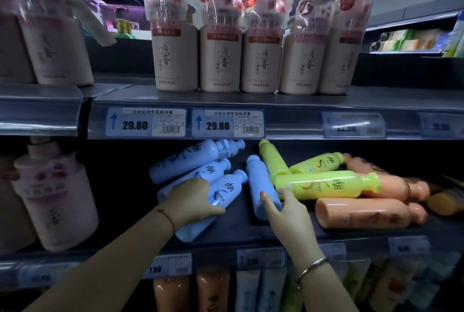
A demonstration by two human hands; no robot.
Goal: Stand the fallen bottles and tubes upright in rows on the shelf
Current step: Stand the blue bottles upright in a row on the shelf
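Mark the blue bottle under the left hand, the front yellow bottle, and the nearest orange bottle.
Blue bottle (227, 192): head view, label area above the fingers.
Front yellow bottle (324, 184): head view, mid-body.
Nearest orange bottle (364, 212): head view, mid-body.

Middle shelf: fallen bottles lie in a heap, some on top of others. Left hand rests on a bottle at the heap's left; right hand touches one in the middle. Pump bottles stand in a row on the shelf above. Tubes stand on the shelf below.

Both hands reach among toppled bottles: left hand grips a blue bottle, right hand touches another blue bottle.
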